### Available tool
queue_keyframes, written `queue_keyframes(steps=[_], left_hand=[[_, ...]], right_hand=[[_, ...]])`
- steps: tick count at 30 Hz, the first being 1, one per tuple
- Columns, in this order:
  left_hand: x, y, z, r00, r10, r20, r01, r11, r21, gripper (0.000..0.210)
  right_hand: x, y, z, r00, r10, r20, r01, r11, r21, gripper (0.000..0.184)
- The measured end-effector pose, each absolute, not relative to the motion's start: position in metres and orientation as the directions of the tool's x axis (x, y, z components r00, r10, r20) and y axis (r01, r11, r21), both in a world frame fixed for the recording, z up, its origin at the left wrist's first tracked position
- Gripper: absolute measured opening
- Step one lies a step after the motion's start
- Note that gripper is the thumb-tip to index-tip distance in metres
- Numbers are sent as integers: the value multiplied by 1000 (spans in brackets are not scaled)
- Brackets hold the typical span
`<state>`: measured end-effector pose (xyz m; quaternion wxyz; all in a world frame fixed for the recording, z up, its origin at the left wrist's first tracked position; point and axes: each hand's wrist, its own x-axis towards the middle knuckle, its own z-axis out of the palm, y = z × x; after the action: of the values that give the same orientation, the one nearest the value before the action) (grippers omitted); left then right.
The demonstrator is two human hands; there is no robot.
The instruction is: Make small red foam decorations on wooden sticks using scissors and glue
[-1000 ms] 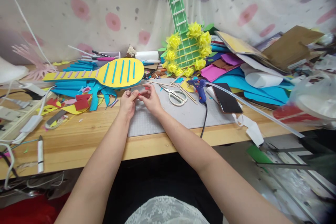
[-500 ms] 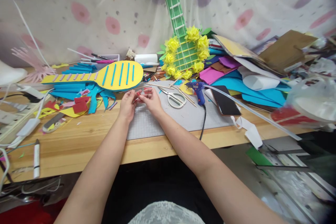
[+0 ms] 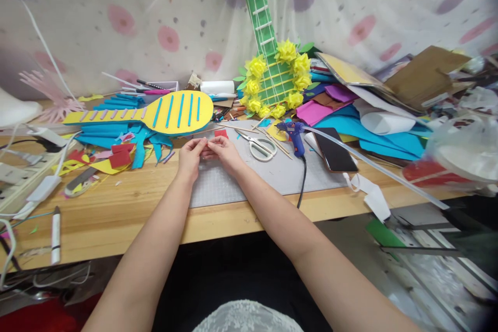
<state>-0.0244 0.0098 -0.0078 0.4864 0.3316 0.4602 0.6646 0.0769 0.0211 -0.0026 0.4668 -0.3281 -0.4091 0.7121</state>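
My left hand (image 3: 190, 157) and my right hand (image 3: 224, 154) meet over the grey cutting mat (image 3: 218, 187), fingertips pinched together. Whatever is between them is too small or covered to make out. Just beyond my right fingers shows a piece of red paper (image 3: 221, 134). Scissors with white handles (image 3: 261, 148) lie to the right of my hands. Past them rests a blue glue gun (image 3: 294, 137) with a clear glue stick (image 3: 373, 163) stretching far out of its back. A yellow paper instrument shape with blue strips (image 3: 175, 112) lies to the left, behind my hands.
A green paper guitar (image 3: 268, 36) with yellow flowers leans on the curtain at the back. A phone (image 3: 335, 150) sits right of the glue gun. Paper scraps (image 3: 120, 158) and a power strip (image 3: 23, 171) are left; coloured sheets (image 3: 373, 132) and a plastic-covered tub (image 3: 459, 155) are right.
My fingertips have drawn closer together. The red that showed at my fingertips is now covered there, and a red paper piece shows more plainly behind my right fingers.
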Motion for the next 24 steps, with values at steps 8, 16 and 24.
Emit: queue_keyframes(steps=[8, 16, 24], left_hand=[[-26, 9, -1, -400, 914, -70, -387, -99, 917, 31], [-23, 10, -7, -341, 940, -17, -376, -120, 919, 42], [-20, 4, -4, -221, 975, 12, -437, -110, 893, 44]], right_hand=[[78, 22, -2, -285, 958, -40, -182, -95, -979, 14], [80, 22, -1, -290, 956, -45, -158, -95, -983, 24], [71, 22, -12, -358, 931, 76, -108, 39, -993, 40]])
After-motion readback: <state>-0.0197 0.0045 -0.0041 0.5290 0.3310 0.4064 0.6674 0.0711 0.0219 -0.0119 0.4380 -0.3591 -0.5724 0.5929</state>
